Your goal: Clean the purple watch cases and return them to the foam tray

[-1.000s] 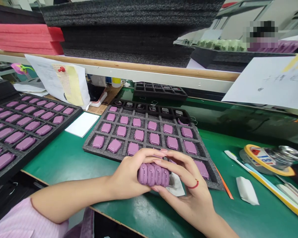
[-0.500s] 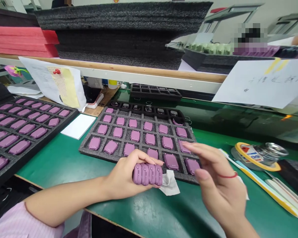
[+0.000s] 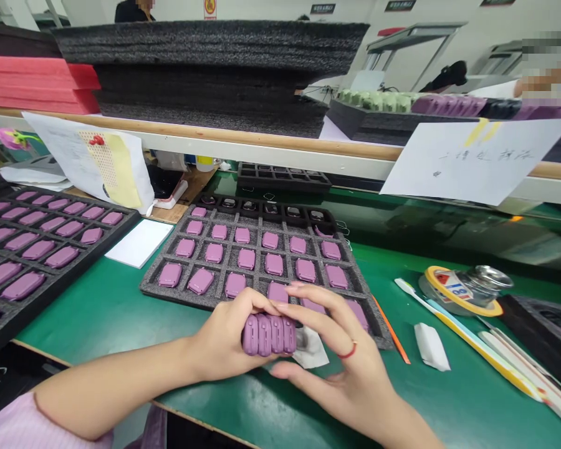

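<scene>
We have four purple cases (image 3: 264,337) gathered in a row, our left hand (image 3: 224,333) wrapping its fingers round them, our right hand (image 3: 350,368) spreading fingers wide at four o'clock, with others pocketed in the middle tray (image 3: 177,295) at twelve and side tray (image 3: 86,262) at ten.

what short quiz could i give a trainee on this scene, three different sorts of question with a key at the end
1. How many purple cases stand side by side in the left hand?

2. True or false: the white pad lies between the far-left tray and the middle tray.

3. What colour is the band on the right hand?
a) green
b) red
c) blue

Key: 1. Four. 2. True. 3. b.
</scene>
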Demonstrator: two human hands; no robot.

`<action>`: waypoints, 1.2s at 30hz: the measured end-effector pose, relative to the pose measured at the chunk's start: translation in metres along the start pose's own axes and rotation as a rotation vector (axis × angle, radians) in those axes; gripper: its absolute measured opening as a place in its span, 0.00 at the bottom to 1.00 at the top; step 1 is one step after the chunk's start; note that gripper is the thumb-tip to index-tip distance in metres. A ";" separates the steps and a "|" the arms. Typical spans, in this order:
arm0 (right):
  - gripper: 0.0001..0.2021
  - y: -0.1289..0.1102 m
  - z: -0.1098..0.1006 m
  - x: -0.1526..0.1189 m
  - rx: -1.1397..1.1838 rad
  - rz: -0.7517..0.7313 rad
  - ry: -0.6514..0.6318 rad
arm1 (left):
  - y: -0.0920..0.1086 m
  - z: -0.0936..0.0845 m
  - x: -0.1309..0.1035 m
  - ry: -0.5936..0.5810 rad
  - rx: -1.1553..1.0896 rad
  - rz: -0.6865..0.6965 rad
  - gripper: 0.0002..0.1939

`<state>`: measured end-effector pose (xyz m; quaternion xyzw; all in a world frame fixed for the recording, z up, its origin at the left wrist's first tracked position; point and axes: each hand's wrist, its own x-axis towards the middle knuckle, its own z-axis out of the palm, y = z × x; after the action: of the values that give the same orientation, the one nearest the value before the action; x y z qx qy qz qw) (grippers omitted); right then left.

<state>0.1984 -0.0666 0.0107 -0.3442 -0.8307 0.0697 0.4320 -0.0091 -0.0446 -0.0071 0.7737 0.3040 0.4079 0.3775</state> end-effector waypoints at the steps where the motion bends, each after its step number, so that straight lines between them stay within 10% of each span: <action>1: 0.25 -0.003 0.005 0.000 -0.003 -0.004 -0.010 | 0.001 0.000 0.000 0.004 0.014 -0.017 0.24; 19: 0.27 0.000 0.004 -0.001 -0.058 -0.006 0.095 | 0.001 -0.001 0.003 -0.048 -0.064 -0.011 0.29; 27: 0.13 0.080 -0.073 -0.018 -0.619 0.902 -0.080 | -0.009 -0.001 0.012 -0.058 -0.075 -0.156 0.24; 32: 0.14 0.120 -0.078 -0.042 -0.619 1.124 -0.240 | -0.013 -0.001 0.012 -0.072 -0.067 -0.192 0.21; 36: 0.12 0.133 -0.079 -0.045 -0.510 1.155 -0.091 | -0.012 -0.002 0.012 -0.093 -0.036 -0.188 0.20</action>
<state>0.3447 -0.0090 -0.0258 -0.8258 -0.5191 0.1059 0.1933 -0.0074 -0.0280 -0.0119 0.7529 0.3501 0.3400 0.4415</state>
